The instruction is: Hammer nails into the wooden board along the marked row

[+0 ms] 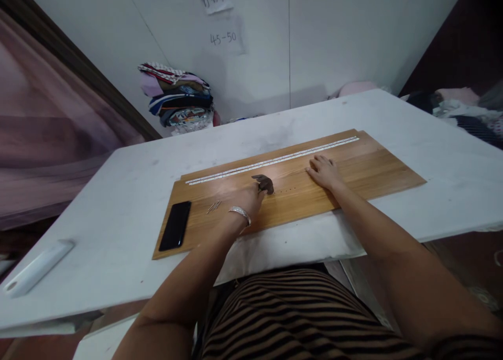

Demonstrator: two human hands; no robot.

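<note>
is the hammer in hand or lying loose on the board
In hand: the left hand is closed around the hammer, near its dark head. Whether that head touches the board, I cannot tell.

Looking forward and down from head height, single camera, near behind the hands (324,173), desk (306,237) beneath, wall (322,40) beyond them!
</note>
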